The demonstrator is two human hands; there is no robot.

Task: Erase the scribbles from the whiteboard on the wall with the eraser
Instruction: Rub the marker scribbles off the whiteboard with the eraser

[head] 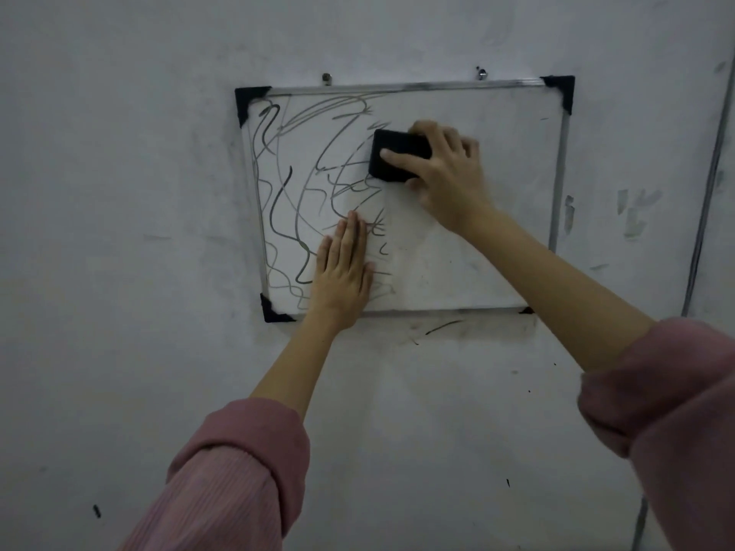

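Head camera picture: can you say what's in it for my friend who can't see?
A right hand presses a black eraser on a wall whiteboard, while the left hand lies flat on the board. Scribbles cover the left half; the right half looks wiped. Both sleeves are pink.

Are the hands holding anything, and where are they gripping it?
The right hand grips the black eraser by its right end. The left hand lies flat, holding nothing.

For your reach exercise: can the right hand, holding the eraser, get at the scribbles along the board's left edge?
Probably yes: the right hand with the eraser has open board leftward; only the left hand covers lower scribbles.
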